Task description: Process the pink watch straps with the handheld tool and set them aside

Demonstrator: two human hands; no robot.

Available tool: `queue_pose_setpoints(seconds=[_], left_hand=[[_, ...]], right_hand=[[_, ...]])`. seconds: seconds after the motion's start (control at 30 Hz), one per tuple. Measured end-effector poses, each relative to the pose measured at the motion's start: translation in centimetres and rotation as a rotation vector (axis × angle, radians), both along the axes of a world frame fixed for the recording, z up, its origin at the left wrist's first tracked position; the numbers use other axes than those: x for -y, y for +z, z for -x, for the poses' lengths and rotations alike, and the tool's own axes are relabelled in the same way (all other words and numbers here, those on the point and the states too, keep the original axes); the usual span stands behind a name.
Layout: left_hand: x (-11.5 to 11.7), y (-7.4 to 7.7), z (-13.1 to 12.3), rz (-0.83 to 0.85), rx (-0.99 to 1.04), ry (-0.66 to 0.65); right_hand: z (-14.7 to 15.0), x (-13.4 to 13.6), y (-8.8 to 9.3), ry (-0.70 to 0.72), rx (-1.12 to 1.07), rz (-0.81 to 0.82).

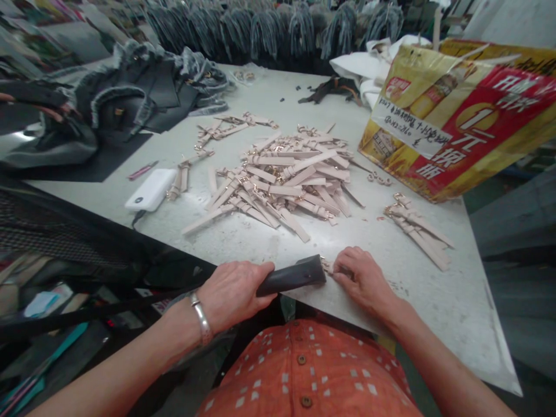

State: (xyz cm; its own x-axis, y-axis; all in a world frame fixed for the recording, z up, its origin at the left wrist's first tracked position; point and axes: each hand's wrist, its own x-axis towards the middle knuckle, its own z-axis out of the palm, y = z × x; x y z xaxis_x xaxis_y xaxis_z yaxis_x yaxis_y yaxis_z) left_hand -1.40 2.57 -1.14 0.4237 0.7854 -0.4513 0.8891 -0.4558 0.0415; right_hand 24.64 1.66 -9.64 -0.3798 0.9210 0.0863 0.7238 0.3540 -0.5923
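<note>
In the head view, both my hands are at the near edge of the bench (469,324). My left hand (238,289) is wrapped around 1 end of a dark, flat-ended piece (295,275), which reaches rightward over that edge; I can't tell exactly what it is. My right hand (362,278) is curled, its fingertips pinched on a small pale piece with gold-coloured metal (325,263), just beside the dark end. My fingers hide most of it, so I can't tell whether the 2 touch.

To do this well, I'd judge, my left grip should be firm enough that the dark end doesn't swing, and my right pinch close to the metal so it can't twist. Resting my right wrist on the bench should steady the work, and facing the 2 ends squarely should help my aim.

The big heap of pale buckled straps (282,185) lies mid-bench, well apart from my fingers. A few more straps (419,234) lie toward the right edge, and a white power bank (152,191) near the left corner.
</note>
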Motion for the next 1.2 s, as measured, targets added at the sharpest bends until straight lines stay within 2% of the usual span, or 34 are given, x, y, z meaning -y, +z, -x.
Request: queue_pose_setpoints(seconds=[0.27, 0.43, 0.63, 0.83, 1.2], left_hand=[[0.0, -0.2, 0.2, -0.013, 0.015, -0.024], [0.0, -0.1, 0.1, -0.011, 0.013, -0.025], [-0.1, 0.0, 0.0, -0.023, 0.006, -0.037], [-0.3, 0.1, -0.3, -0.035, 0.006, -0.062], [-0.7, 1.1, -1.0, -0.001, -0.006, -0.086]], right_hand=[[0.2, 0.0, -0.4, 0.018, -0.041, -0.142], [0.2, -0.3, -0.4, 0.096, -0.006, -0.246], [0.1, -0.6, -0.5, 0.159, 0.097, -0.217], [0.2, -0.9, -0.8, 0.168, 0.080, -0.245], [1.5, -1.6, -0.8, 0.021, 0.087, -0.156]])
